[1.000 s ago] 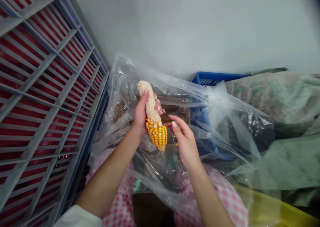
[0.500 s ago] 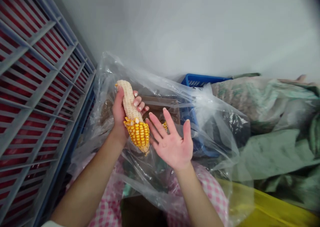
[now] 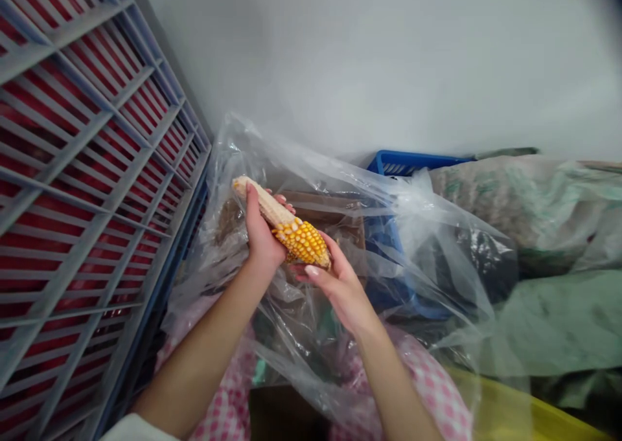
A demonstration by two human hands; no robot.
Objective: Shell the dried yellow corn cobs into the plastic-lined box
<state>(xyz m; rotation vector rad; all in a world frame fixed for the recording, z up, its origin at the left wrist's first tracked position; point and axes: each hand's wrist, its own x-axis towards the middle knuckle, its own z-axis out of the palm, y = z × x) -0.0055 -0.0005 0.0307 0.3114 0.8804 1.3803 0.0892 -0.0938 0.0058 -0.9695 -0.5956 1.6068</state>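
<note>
A corn cob (image 3: 284,224) lies tilted across both hands; its upper left part is stripped bare and pale, its lower right end still carries yellow kernels. My left hand (image 3: 260,234) is wrapped round the bare middle of the cob. My right hand (image 3: 337,285) cups the kernel end from below, fingers curled under it. Both hands are held over a large clear plastic bag (image 3: 389,234) that is spread open in front of me.
A grey and red slatted crate wall (image 3: 82,188) rises on the left. Behind the bag stands a blue plastic basket (image 3: 408,162), with greenish sacks (image 3: 534,208) to the right. A yellow bin edge (image 3: 525,415) shows at the lower right. A pink checked cloth (image 3: 228,408) covers my lap.
My right hand, open and spread half a second ago, has closed under the kernel end. The cob has tipped from near upright to slanting down to the right.
</note>
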